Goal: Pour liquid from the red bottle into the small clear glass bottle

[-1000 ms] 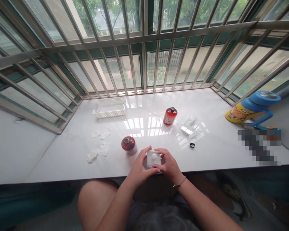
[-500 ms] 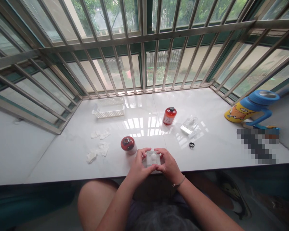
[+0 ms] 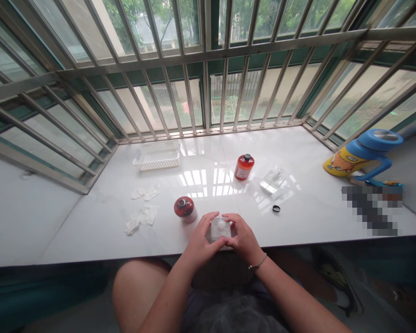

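Observation:
A small clear square container (image 3: 221,227) with a round whitish knob on top stands at the table's front edge. My left hand (image 3: 204,236) curves around its left side, and my right hand (image 3: 241,235) wraps its right side. The thumbs meet at the near face, while the index fingers arch over the far side. Just left of my left hand is a red bottle (image 3: 185,208) with no cap on its neck. A second red bottle (image 3: 244,168), black-capped, stands farther back. To the right lie a dark ring-shaped cap (image 3: 276,210) and a clear glass-like piece (image 3: 272,181).
A white perforated basket (image 3: 157,159) sits at the back left, with crumpled white tissues (image 3: 143,217) nearer. At the right stands a blue and yellow flask (image 3: 360,155) beside a blurred-out patch. Metal window bars (image 3: 205,95) rise behind the glossy white table (image 3: 100,231).
My left hand's fingers have straightened slightly and shifted along the container's far side. The other objects have stayed where they were.

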The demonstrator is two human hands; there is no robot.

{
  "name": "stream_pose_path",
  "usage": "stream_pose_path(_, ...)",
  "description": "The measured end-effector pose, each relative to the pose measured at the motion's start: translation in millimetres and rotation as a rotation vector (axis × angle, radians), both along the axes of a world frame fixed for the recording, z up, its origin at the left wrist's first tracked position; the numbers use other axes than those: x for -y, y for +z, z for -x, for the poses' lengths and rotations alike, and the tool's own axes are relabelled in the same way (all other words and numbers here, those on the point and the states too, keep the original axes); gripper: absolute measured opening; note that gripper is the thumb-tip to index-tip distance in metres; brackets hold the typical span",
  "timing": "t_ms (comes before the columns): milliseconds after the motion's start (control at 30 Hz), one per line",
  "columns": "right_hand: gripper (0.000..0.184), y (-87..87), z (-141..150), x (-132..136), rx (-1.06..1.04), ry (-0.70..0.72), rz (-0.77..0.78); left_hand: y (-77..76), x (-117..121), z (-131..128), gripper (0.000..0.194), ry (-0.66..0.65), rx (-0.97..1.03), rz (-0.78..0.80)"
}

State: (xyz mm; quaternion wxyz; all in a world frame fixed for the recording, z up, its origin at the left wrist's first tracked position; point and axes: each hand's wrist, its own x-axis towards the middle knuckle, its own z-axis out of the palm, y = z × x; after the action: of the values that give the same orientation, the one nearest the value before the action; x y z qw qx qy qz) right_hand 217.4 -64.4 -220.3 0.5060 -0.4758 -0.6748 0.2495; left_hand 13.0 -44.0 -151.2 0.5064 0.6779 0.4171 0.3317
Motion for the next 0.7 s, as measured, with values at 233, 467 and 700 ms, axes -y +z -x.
stream_pose_path(233,0.05,4.8,1.6,-2.2,0.049,-0.028,0.012,-8.1,-2.9,2.5,0.039,0.044,0.068,0.02)
stream_pose_path(467,0.046,5.3,1.8,-3.2,0.041,-0.03,0.011,2.9,-6.4,6.3,0.042,-0.049,-0.03,-0.075)
stream_pose_path(700,0.048,6.5,1.5,-1.6,0.027,-0.028,0.016,4.6,-7.9,6.4,0.027,-0.001,-0.037,-0.146)
